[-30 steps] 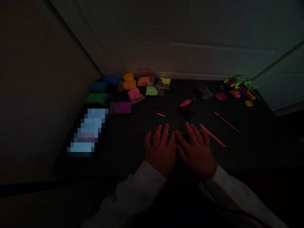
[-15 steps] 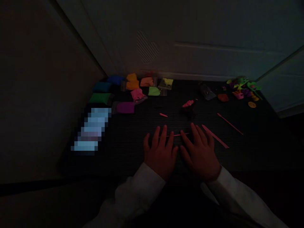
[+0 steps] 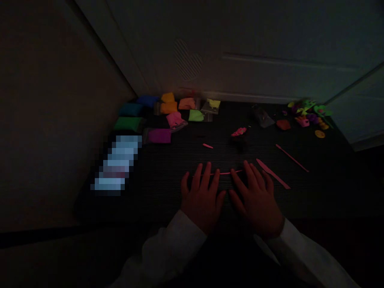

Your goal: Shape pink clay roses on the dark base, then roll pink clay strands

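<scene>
A thin pink strand of modelling clay (image 3: 224,173) lies crosswise on the dark table under my fingers. My left hand (image 3: 201,196) rests flat with fingers spread, its fingertips on the strand's left part. My right hand (image 3: 255,198) lies flat too, fingers spread, its index fingertip touching the strand's right part. Just right of that hand is a pink modelling knife (image 3: 273,173). Beyond my hands sit a short pink clay piece (image 3: 208,146) and a dark small object topped with pink and green bits (image 3: 239,132), its lower part lost in shadow.
Clay packets in several colours, among them a purple packet (image 3: 159,136) and a green packet (image 3: 129,124), line the back left. A lit, blurred screen (image 3: 117,164) lies at left. A thin pink tool (image 3: 292,158) and colourful clay figures (image 3: 310,114) are at right. The room is dim.
Both hands have slid slightly toward me, still flat. The pink strand shows a little longer and lies slightly nearer. The whole view has shifted a little.
</scene>
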A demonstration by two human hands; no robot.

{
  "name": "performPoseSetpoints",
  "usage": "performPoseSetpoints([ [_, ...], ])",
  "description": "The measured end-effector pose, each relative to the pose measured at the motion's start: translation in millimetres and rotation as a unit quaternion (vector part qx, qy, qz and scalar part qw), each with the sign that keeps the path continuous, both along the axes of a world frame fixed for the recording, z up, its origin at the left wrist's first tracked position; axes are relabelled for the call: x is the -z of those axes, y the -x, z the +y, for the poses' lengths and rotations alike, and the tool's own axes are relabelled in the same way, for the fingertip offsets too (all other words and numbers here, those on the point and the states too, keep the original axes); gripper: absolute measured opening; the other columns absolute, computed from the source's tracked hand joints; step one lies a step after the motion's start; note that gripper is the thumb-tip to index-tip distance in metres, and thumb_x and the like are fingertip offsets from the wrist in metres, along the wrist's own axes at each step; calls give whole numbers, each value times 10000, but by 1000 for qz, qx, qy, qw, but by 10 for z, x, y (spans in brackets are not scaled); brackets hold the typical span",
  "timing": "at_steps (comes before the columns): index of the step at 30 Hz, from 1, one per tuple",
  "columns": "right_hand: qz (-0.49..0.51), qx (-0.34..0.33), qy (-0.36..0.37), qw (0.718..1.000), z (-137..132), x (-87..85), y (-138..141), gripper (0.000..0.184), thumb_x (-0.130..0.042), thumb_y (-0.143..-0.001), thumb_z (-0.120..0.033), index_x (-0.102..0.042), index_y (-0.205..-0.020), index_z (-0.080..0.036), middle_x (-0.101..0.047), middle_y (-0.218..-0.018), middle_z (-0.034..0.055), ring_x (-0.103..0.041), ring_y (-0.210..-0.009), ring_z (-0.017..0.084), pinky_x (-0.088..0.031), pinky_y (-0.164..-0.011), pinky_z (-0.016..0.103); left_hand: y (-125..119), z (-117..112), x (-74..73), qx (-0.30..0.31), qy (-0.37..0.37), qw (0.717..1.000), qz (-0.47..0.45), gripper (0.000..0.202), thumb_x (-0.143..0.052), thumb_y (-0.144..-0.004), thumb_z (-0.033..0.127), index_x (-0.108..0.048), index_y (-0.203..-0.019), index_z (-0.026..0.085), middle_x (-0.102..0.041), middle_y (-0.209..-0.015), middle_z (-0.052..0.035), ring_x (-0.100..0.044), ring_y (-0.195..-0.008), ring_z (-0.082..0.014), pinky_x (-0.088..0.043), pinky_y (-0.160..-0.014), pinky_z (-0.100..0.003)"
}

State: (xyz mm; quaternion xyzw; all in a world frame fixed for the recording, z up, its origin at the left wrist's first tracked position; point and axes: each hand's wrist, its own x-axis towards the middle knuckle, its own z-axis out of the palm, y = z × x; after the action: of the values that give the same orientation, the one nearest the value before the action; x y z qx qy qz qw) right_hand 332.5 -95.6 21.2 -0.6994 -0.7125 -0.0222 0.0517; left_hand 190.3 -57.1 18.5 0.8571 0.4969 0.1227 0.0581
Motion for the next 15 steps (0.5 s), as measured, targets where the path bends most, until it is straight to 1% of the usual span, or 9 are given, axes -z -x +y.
performPoseSetpoints([
  [3,22,-20,-42,999,52,-60,-100,464,-388,-813,-387,-376,-1237,-199,-206,-1364,128,-210,-1227,273,-187,-953,467,87,45,-32,-15,-15,1000,-7,467,-362,-806,369,-353,-1248,221,-280,-1356,-78,-237,-1236,-267,-147,-968,-506],
  [4,33,-30,-67,997,104,-90,-151,448,-395,-815,-359,-385,-1227,-183,-233,-1351,130,-221,-1222,262,-201,-953,446,135,80,-35,-26,-24,999,-9,472,-370,-804,357,-347,-1251,209,-286,-1353,-82,-241,-1234,-266,-153,-968,-500],
  [6,58,-56,-124,989,255,-144,-252,377,-406,-818,-306,-448,-1161,-155,-345,-1283,124,-290,-1181,226,-244,-935,384,254,168,-18,-49,-45,998,-19,463,-393,-795,330,-371,-1235,188,-322,-1334,-94,-265,-1221,-264,-172,-965,-485],
  [8,74,-85,-171,979,449,-168,-318,269,-410,-821,-288,-535,-1012,-147,-502,-1106,100,-410,-1056,184,-292,-876,323,384,264,27,-69,-67,995,-38,441,-420,-780,312,-416,-1199,171,-368,-1301,-113,-302,-1197,-271,-202,-953,-474],
  [9,71,-100,-180,976,551,-165,-326,237,-406,-825,-295,-560,-928,-147,-553,-988,84,-457,-962,166,-307,-833,302,442,307,55,-77,-73,993,-48,436,-432,-773,304,-427,-1186,165,-388,-1285,-119,-321,-1183,-271,-225,-943,-463],
  [10,59,-121,-181,974,651,-153,-316,236,-398,-829,-308,-570,-848,-148,-576,-874,67,-482,-862,153,-310,-790,292,490,345,82,-87,-83,991,-63,428,-440,-767,292,-437,-1174,161,-409,-1266,-122,-345,-1165,-267,-247,-933,-449],
  [12,19,-171,-157,973,831,-114,-250,294,-365,-842,-342,-564,-737,-153,-572,-715,39,-480,-713,136,-291,-727,286,552,401,122,-97,-97,986,-97,410,-444,-761,267,-443,-1158,166,-435,-1238,-116,-374,-1141,-251,-270,-927,-428],
  [15,-28,-230,-114,966,1029,-61,-114,371,-305,-859,-372,-556,-697,-152,-564,-635,27,-459,-611,119,-251,-672,284,570,439,134,-92,-102,981,-135,392,-441,-758,239,-441,-1145,177,-452,-1217,-102,-393,-1125,-228,-282,-932,-409],
])
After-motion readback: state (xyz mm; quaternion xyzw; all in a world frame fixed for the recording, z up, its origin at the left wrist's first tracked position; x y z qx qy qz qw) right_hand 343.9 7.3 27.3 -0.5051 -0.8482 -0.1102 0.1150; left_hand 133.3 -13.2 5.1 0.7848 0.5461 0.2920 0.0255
